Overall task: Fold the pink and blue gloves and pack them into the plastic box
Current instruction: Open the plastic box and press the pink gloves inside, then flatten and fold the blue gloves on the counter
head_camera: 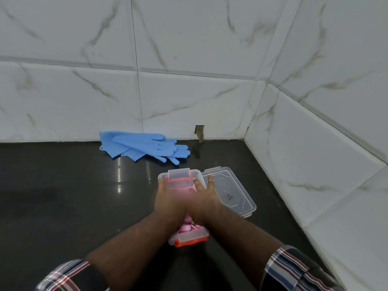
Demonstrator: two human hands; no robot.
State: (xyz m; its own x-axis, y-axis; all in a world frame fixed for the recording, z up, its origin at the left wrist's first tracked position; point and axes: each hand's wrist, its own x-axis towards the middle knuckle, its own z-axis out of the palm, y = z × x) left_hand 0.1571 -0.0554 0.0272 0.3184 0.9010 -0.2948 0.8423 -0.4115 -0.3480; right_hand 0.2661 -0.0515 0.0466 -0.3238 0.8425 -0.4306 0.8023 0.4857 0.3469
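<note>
A clear plastic box (178,174) with orange clips stands on the dark counter, its long axis pointing away from me. Pink gloves (187,227) lie inside it and show at both ends beneath my hands. My left hand (170,201) and my right hand (204,198) lie flat, side by side, pressing down on the pink gloves in the box, with fingers spread. The blue gloves (144,147) lie in a loose pile at the back of the counter, against the wall, apart from both hands.
The box's clear lid (231,190) lies flat on the counter just right of the box. White marble-look tiled walls close the back and right sides. A small hole (199,131) breaks the back wall above the counter.
</note>
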